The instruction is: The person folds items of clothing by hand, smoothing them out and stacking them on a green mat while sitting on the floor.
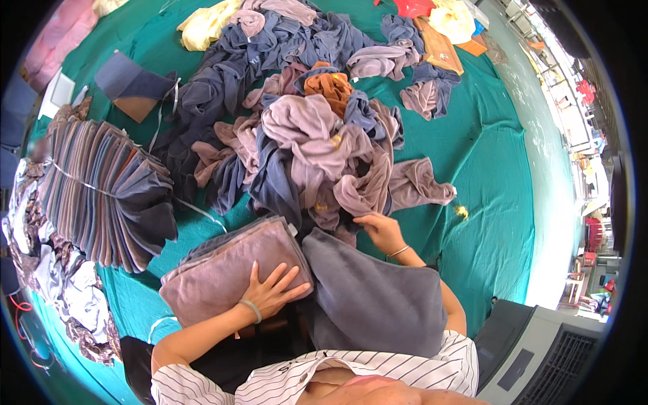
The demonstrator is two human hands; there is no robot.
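Observation:
My left hand (273,293) rests flat, fingers spread, on a mauve folded cloth (228,283) that tops a small stack of folded cloths. My right hand (379,232) reaches to the near edge of a heap of crumpled mauve cloths (324,136); its fingertips touch cloth there, but whether they pinch it cannot be told. A dark grey cloth (374,298) lies spread over my lap, between the stack and my right forearm. Dark blue and orange cloths (329,91) are mixed into the heap. A tied bundle of folded cloths (101,187) stands at the left.
A green ground sheet (486,202) lies beneath the cloths. More blue cloths (314,40) are piled at the far side. A wooden board (439,48) lies at the upper right, a grey appliance with a grille (547,354) at the lower right. White ties (202,210) trail near the bundle.

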